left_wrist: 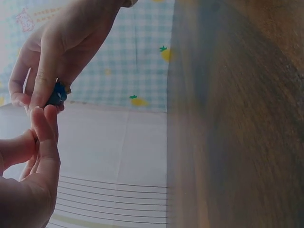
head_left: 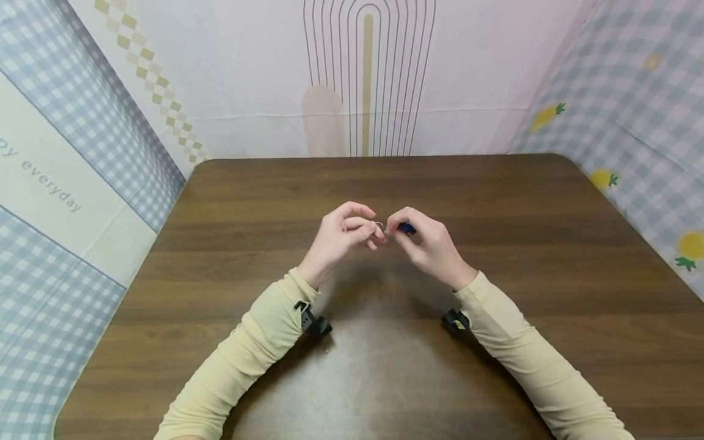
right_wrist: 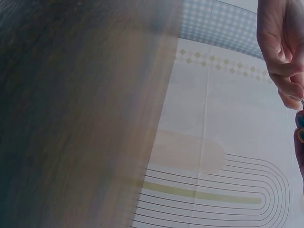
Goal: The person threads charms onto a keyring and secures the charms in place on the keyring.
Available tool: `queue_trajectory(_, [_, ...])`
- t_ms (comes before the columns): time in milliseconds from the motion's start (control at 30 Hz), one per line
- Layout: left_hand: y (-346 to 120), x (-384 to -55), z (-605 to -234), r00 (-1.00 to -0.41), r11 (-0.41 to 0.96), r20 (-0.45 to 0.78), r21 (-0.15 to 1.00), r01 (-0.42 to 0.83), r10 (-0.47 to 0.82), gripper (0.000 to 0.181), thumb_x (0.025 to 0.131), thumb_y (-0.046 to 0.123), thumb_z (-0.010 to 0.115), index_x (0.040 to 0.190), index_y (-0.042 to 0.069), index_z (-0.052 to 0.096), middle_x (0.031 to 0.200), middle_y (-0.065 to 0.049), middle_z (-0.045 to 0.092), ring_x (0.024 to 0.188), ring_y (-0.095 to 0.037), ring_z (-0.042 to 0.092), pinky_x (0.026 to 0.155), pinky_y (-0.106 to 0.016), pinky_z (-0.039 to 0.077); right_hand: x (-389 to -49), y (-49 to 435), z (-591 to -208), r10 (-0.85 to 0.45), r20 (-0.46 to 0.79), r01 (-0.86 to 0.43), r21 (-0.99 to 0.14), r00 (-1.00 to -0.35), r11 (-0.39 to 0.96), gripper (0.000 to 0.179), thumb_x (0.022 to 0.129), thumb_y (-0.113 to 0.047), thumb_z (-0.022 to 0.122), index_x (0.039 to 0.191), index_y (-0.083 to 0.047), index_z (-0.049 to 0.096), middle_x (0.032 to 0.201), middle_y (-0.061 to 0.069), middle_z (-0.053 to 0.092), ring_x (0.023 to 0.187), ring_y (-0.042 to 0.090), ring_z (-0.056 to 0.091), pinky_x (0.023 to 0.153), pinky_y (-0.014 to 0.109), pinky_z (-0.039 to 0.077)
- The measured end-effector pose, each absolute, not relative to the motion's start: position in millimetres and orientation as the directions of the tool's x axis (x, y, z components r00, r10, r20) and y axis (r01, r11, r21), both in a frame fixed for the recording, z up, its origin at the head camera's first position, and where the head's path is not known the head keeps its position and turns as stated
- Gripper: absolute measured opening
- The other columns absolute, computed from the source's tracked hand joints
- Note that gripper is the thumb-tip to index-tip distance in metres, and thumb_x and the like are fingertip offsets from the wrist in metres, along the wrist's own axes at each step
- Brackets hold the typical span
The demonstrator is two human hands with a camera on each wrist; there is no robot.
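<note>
Left hand (head_left: 342,239): thumb and fingertips pinch a thin gold-coloured curved piece (head_left: 378,223); the other fingers are bent loosely.
Right hand (head_left: 429,243): thumb and index finger grip a small dark-blue object (head_left: 407,228), fingertips just beside those of the left hand.
Blue object: held above the table's middle, partly hidden by the fingers; the right wrist view shows blue rounded parts with yellowish edging.
Gold piece: bridges towards the right fingertips; whether it joins the blue object, I cannot tell.
Sleeves (head_left: 242,351): pale yellow, each with a black wrist device (head_left: 316,324) near the cuff.
Table (head_left: 385,385): brown, wood-grained, below both hands.
Backdrop (head_left: 247,67): white cloth with thin arched lines, behind the table.
</note>
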State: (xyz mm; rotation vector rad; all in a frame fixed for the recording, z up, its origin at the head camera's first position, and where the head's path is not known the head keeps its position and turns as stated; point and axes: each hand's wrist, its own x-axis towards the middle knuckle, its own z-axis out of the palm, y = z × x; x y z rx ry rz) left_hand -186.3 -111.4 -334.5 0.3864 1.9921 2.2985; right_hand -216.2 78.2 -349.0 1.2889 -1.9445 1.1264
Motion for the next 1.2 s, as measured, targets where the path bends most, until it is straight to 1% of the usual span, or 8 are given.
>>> queue_trajectory(133, [-108.4, -184.9, -332.4, -0.969, -0.152, 0.168, 0.978, 0.142, 0.181, 0.020, 0.092, -0.007, 0.057, 0.105, 0.001, 0.044, 0.074, -0.002, 0.068, 0.069, -0.015, 0.070, 0.066, -0.035, 0.059, -216.1, 78.4, -349.6, -0.468, 0.790, -0.919, -0.338, -0.395, 0.205, 0.025, 0.076, 0.017, 0.070, 0.093, 0.000, 0.060, 0.087, 0.006, 0.064, 0.079, 0.013, 0.060, 0.074, 0.019, 0.050])
queue_trajectory(233, [-106.1, -184.8, -331.5, -0.967, -0.137, 0.203, 0.974, 0.183, 0.151, 0.024, 0.091, -0.009, 0.057, 0.102, 0.005, 0.040, 0.078, -0.008, 0.066, 0.069, -0.016, 0.071, 0.063, -0.040, 0.060, -216.3, 78.2, -349.9, -0.471, 0.788, -0.918, -0.336, -0.397, 0.212, 0.025, 0.076, 0.016, 0.070, 0.092, 0.000, 0.060, 0.086, 0.005, 0.064, 0.079, 0.012, 0.060, 0.072, 0.023, 0.051])
queue_trajectory(400, [-104.5, -184.4, -331.0, -0.966, -0.050, 0.232, 0.973, 0.227, 0.115, 0.028, 0.088, -0.008, 0.062, 0.102, 0.003, 0.041, 0.080, -0.019, 0.066, 0.068, -0.035, 0.072, 0.062, -0.051, 0.059, -216.3, 77.6, -349.2, -0.470, 0.788, -0.918, -0.339, -0.397, 0.208, 0.023, 0.078, 0.015, 0.070, 0.092, 0.000, 0.060, 0.086, 0.005, 0.064, 0.079, 0.011, 0.059, 0.072, 0.022, 0.050])
queue_trajectory(500, [-105.0, -183.5, -330.5, -0.965, 0.032, 0.245, 0.968, 0.249, 0.099, 0.028, 0.086, -0.005, 0.066, 0.106, 0.001, 0.048, 0.079, -0.025, 0.067, 0.068, -0.042, 0.070, 0.063, -0.051, 0.058, -216.6, 77.3, -349.3, -0.470, 0.791, -0.919, -0.337, -0.393, 0.202, 0.023, 0.077, 0.015, 0.069, 0.092, 0.000, 0.060, 0.086, 0.006, 0.064, 0.078, 0.011, 0.059, 0.072, 0.021, 0.050])
queue_trajectory(633, [-106.5, -184.3, -330.9, -0.962, 0.113, 0.260, 0.957, 0.268, 0.081, 0.023, 0.087, -0.001, 0.067, 0.109, -0.004, 0.061, 0.083, -0.030, 0.068, 0.062, -0.027, 0.071, 0.063, -0.041, 0.060, -216.1, 77.4, -349.7, -0.466, 0.791, -0.918, -0.345, -0.396, 0.194, 0.024, 0.076, 0.016, 0.070, 0.092, 0.000, 0.060, 0.085, 0.006, 0.065, 0.077, 0.011, 0.059, 0.072, 0.018, 0.049])
queue_trajectory(767, [-107.8, -185.1, -331.9, -0.964, 0.164, 0.260, 0.950, 0.267, 0.065, 0.016, 0.088, 0.002, 0.067, 0.102, -0.006, 0.068, 0.085, -0.027, 0.071, 0.057, -0.012, 0.068, 0.061, -0.034, 0.060, -214.4, 77.1, -348.7, -0.453, 0.791, -0.912, -0.366, -0.411, 0.188, 0.023, 0.077, 0.016, 0.069, 0.091, 0.000, 0.061, 0.085, 0.006, 0.066, 0.077, 0.011, 0.060, 0.074, 0.014, 0.049])
queue_trajectory(1000, [-108.3, -184.6, -333.0, -0.963, 0.203, 0.257, 0.942, 0.268, 0.079, 0.015, 0.088, 0.005, 0.068, 0.099, -0.006, 0.070, 0.082, -0.027, 0.071, 0.056, -0.014, 0.069, 0.060, -0.037, 0.060, -215.3, 76.5, -348.5, -0.441, 0.793, -0.908, -0.371, -0.419, 0.194, 0.020, 0.078, 0.016, 0.068, 0.089, 0.001, 0.061, 0.085, 0.006, 0.065, 0.077, 0.011, 0.060, 0.073, 0.014, 0.049])
queue_trajectory(1200, [-108.5, -183.9, -333.1, -0.964, 0.226, 0.243, 0.938, 0.262, 0.109, 0.014, 0.088, 0.007, 0.068, 0.098, -0.004, 0.070, 0.077, -0.022, 0.072, 0.053, -0.011, 0.067, 0.061, -0.041, 0.059, -216.3, 76.8, -348.4, -0.462, 0.800, -0.924, -0.322, -0.383, 0.207, 0.021, 0.079, 0.017, 0.067, 0.089, 0.000, 0.061, 0.085, 0.005, 0.064, 0.077, 0.011, 0.058, 0.071, 0.019, 0.047])
